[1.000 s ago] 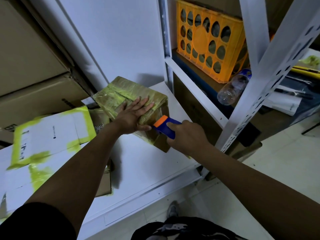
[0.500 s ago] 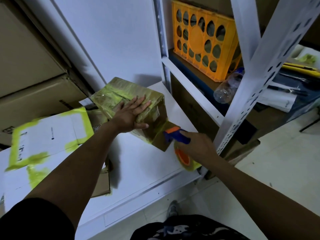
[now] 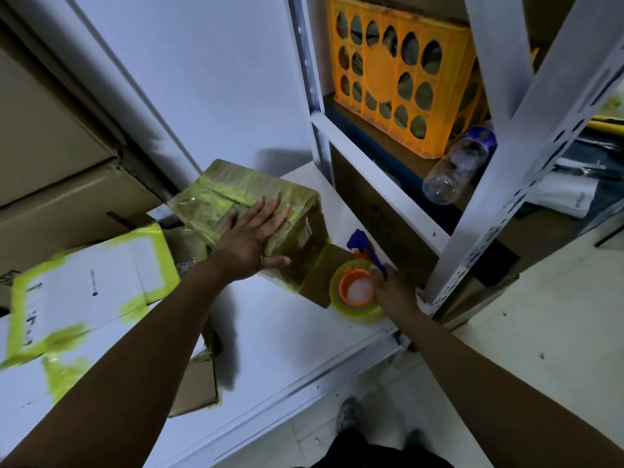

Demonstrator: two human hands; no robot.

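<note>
On box, left fingers flat, right gripping dispenser

White metal shelving stands against a pale wall over what looks like tiled floor.

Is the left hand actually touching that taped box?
Touching. The head view shows the left hand lying flat on top of the box, palm and straight fingers pressed against it.

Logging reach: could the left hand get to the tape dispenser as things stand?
Probably yes: the left hand lies flat on the taped box, and the tape dispenser sits just past its corner with nothing between, though the right hand holds it.
</note>
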